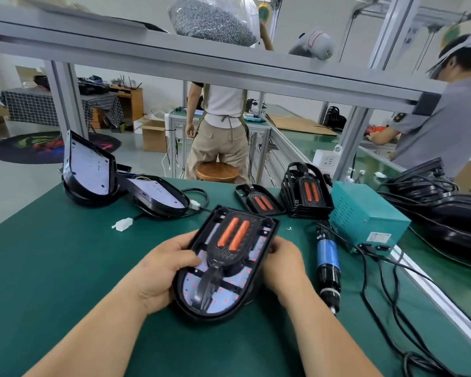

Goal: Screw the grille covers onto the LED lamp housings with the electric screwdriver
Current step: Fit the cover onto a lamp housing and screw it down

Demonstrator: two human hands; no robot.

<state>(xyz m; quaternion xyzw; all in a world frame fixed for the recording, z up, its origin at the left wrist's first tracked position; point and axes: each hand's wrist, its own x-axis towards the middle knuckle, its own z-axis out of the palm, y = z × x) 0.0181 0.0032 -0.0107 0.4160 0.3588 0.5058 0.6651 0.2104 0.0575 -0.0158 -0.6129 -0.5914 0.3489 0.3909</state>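
Black grille cover (230, 240) with orange bars, green table (65, 268), teal power box (365, 216), blue-banded screwdriver (328, 263).

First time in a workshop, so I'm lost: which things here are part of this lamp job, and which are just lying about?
Job: lamp housing and grille cover held by left hand and right hand; electric screwdriver; stacked grille covers; open housings; bag of screws.
Lying about: wooden stool; cardboard box; round rug.

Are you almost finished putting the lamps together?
Not yet. Done: one grille cover sits in its housing. In hand: the left hand and right hand grip that housing. Left: the electric screwdriver lies on the mat, unused, and two open housings and a stack of covers wait.
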